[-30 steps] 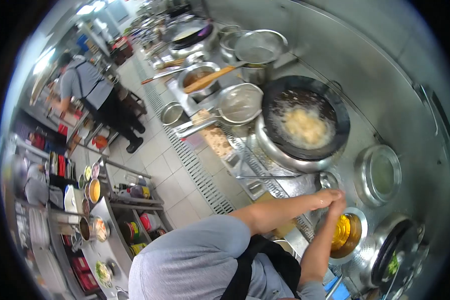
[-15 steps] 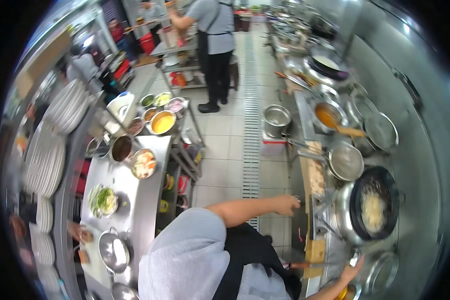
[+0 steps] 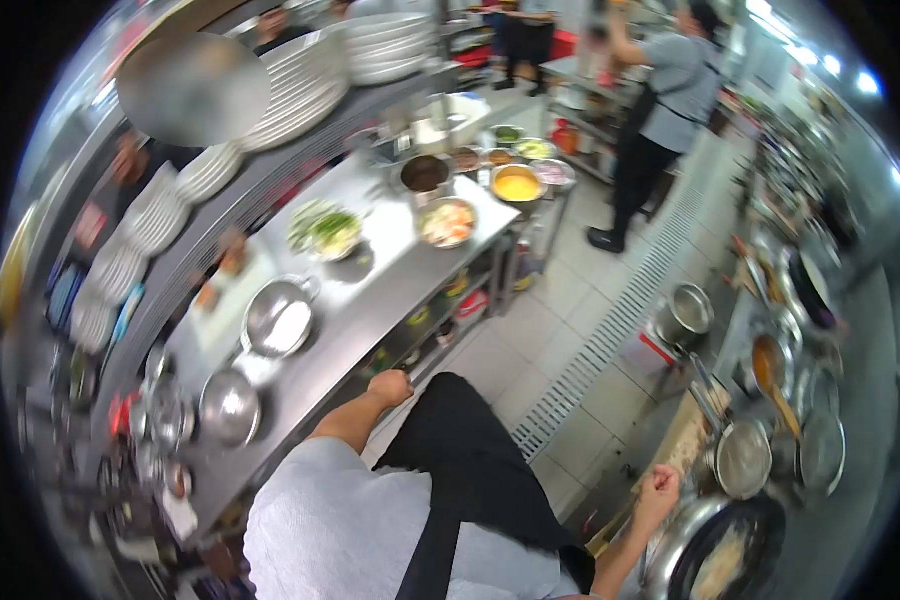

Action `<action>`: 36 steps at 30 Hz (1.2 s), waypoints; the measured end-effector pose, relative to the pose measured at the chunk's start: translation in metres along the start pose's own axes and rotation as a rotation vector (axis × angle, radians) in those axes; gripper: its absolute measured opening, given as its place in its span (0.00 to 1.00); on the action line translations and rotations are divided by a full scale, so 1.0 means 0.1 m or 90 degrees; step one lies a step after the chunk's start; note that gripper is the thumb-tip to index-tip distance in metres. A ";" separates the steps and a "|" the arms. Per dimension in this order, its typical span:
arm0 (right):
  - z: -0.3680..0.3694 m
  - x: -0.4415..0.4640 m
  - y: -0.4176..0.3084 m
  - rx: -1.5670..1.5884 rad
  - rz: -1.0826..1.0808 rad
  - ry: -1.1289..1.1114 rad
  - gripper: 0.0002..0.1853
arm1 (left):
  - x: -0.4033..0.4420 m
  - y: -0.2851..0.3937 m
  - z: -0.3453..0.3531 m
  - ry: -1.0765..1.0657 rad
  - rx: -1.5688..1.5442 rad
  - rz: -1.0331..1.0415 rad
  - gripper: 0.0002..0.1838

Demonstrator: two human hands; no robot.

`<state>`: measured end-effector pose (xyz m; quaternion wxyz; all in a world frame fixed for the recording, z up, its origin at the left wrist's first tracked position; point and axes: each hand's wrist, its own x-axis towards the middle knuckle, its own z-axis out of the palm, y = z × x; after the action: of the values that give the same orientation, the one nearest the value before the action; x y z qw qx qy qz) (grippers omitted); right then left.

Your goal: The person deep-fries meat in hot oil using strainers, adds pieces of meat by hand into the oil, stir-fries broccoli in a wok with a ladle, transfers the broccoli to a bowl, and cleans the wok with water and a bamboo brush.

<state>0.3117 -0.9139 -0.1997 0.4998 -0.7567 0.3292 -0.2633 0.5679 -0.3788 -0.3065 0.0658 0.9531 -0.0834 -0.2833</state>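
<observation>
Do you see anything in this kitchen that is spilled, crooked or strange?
Possibly one thing: on the steel table, pale shreds spread out beside the green heap, so they may have spilled; I cannot tell surely. Around the wok, near the right hand, no clear spill shows.

Pale blurred patch [image 3: 192, 90] is covering part of the plates [image 3: 300, 95]. View's bottom edge is cutting off the wok [image 3: 773, 540]; food [image 3: 720, 565] inside is blurring. Left hand [image 3: 390, 387] is hiding its palm. Far clutter [image 3: 798, 185] is showing too small to tell apart.
</observation>
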 end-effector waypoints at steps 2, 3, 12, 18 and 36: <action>0.30 0.17 -0.23 0.061 -0.026 -0.051 0.12 | -0.57 -0.35 0.27 -0.006 -0.040 -0.112 0.18; 0.44 0.19 -0.33 0.087 -0.056 -0.057 0.14 | -0.81 -0.56 0.49 0.000 -0.041 -0.163 0.18; 1.38 -0.18 1.52 -0.296 -0.034 -0.573 0.41 | -2.54 -1.89 2.46 0.215 -0.221 -0.581 0.15; 1.76 -0.82 1.40 -0.304 0.128 -0.538 0.07 | -3.31 -2.19 2.34 0.147 -0.360 -0.678 0.16; 3.86 -3.86 -5.48 0.358 -0.753 -0.746 0.23 | -5.49 -3.19 3.52 0.687 -0.687 -0.678 0.05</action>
<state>0.4723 -0.2393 0.1436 0.5377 -0.6657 -0.5033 -0.1197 -0.0401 0.0130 -0.3636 0.3914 0.7089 0.5498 0.2048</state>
